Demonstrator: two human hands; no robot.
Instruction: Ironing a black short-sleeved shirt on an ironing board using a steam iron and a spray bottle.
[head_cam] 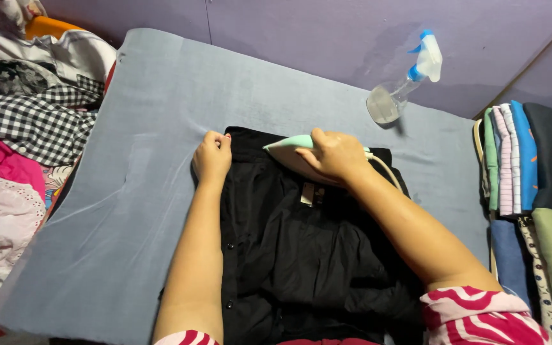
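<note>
So I'm working on a big grey-blue padded ironing surface [129, 191] that fills most of the view, pushed up against a purple wall [327, 32]. Spread across the middle of it, running down toward me, is the black garment [301, 255], with a row of small buttons along its left edge and a pale tag near the top.

My right hand [335, 155] is wrapped tight around the handle of a mint-green iron [295, 150], which sits on the upper part of the fabric, nose pointing left, cord trailing off to the right. My left hand [212, 156] is curled in a loose fist, pinning the top-left corner of the garment flat, just beside the iron's tip.

I'd say the trick here is keeping that left hand tugging the cloth taut while staying clear of the hot nose, since they're pretty close. The lower part looks bunched, so smoothing it first should avoid pressing creases in.

A clear spray bottle [404, 80] with a blue-and-white trigger lies at the far right; folded clothes [512, 160] are stacked right, loose laundry [27, 121] left.
</note>
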